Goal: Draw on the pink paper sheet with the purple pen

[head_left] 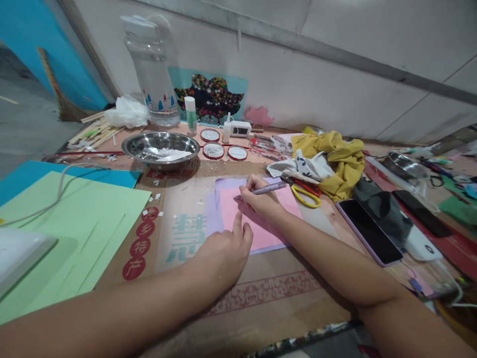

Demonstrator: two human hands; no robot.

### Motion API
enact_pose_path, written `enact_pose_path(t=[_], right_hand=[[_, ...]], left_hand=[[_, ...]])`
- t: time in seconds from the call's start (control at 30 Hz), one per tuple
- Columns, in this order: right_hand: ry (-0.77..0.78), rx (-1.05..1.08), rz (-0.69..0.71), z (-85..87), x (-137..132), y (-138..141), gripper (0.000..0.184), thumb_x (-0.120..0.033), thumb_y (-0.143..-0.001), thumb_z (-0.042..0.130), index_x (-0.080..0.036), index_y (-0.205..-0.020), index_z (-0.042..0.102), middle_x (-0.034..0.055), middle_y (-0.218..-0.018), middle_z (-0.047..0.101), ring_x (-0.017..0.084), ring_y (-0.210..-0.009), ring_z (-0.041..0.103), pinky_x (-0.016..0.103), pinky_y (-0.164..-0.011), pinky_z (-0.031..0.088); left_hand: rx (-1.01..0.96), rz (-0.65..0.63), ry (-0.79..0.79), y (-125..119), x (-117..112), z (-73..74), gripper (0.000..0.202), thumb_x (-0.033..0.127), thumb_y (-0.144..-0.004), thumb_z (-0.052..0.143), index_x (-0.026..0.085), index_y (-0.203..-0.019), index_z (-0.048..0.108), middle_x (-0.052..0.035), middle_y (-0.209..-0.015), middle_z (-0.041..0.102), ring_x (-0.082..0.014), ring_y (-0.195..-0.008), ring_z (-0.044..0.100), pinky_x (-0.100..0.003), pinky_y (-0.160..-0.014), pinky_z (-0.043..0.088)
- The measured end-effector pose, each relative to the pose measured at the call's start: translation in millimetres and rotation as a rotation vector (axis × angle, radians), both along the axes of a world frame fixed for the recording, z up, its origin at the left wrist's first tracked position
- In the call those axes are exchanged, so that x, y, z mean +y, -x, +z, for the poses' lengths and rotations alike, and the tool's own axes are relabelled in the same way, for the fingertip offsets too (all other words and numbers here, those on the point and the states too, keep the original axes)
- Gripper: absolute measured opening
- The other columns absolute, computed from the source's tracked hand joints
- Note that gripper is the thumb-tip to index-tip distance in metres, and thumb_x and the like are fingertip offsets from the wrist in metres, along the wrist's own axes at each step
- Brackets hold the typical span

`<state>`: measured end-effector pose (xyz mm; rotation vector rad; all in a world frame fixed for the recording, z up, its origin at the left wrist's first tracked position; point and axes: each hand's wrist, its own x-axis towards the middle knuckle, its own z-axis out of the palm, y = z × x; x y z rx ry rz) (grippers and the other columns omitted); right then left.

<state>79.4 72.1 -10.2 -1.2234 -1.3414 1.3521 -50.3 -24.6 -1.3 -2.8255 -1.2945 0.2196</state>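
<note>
My right hand [261,200] grips a pen [269,188], its tip angled down to the left over a pink sheet of paper [269,235]. Under the pink sheet, a slightly larger purple sheet [214,216] shows along the edges. My left hand [223,256] rests at the lower left of these sheets, its index finger stretched onto the pink paper and its thumb apart. Nothing shows in that hand. Beneath both sheets lies a printed cardboard piece [320,308]. Any mark at the pen tip is too small to make out.
Yellow-handled scissors [306,197] lie beside a yellow cloth [345,166]. A metal bowl [190,147], glue stick [190,117] and water bottle [151,74] stand behind. Green sheets [82,223] lie left, a phone [368,231] right.
</note>
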Motion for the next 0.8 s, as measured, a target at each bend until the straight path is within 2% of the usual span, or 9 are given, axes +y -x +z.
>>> enact_pose_path(t=[0.17, 0.43, 0.57, 0.8], right_hand=[[-0.02, -0.049, -0.015, 1.9, -0.6, 0.8, 0.027, -0.031, -0.085, 0.062, -0.023, -0.07, 0.041, -0.0095, -0.052, 0.042, 0.01, -0.052, 0.051, 0.026, -0.063, 0.05], [-0.044, -0.054, 0.022, -2.9, 1.9, -2.4, 0.028, -0.033, -0.085, 0.063, -0.022, -0.07, 0.041, -0.009, -0.057, 0.045, 0.008, -0.052, 0.048, 0.027, -0.068, 0.053], [-0.055, -0.094, 0.004, -1.3, 1.8, -1.8, 0.028, -0.033, -0.084, 0.062, -0.022, -0.07, 0.041, -0.0086, -0.058, 0.046, 0.008, -0.053, 0.048, 0.025, -0.063, 0.051], [0.009, -0.076, 0.005, -0.7, 1.3, -1.8, 0.027, -0.035, -0.083, 0.062, -0.023, -0.07, 0.042, -0.0077, -0.058, 0.046, 0.011, -0.056, 0.054, 0.026, -0.06, 0.051]], left_hand=[[-0.007, 0.002, -0.021, -0.4, -1.2, -1.4, 0.053, 0.013, -0.092, 0.047, 0.002, -0.144, 0.046, -0.0373, -0.146, 0.041, -0.0226, -0.065, 0.071, -0.034, -0.051, 0.058], [0.003, 0.002, 0.02, -0.2, -0.6, 3.0, 0.052, 0.014, -0.093, 0.046, 0.002, -0.144, 0.045, -0.038, -0.146, 0.04, -0.0233, -0.068, 0.072, -0.034, -0.053, 0.058], [0.005, 0.004, 0.008, -0.5, -0.1, 2.6, 0.054, 0.013, -0.093, 0.047, 0.002, -0.145, 0.045, -0.0385, -0.146, 0.04, -0.0228, -0.067, 0.072, -0.033, -0.053, 0.058], [-0.008, -0.002, -0.017, 0.1, -0.3, 2.4, 0.052, 0.011, -0.092, 0.045, 0.001, -0.142, 0.048, -0.0373, -0.146, 0.042, -0.0221, -0.066, 0.072, -0.033, -0.052, 0.058]])
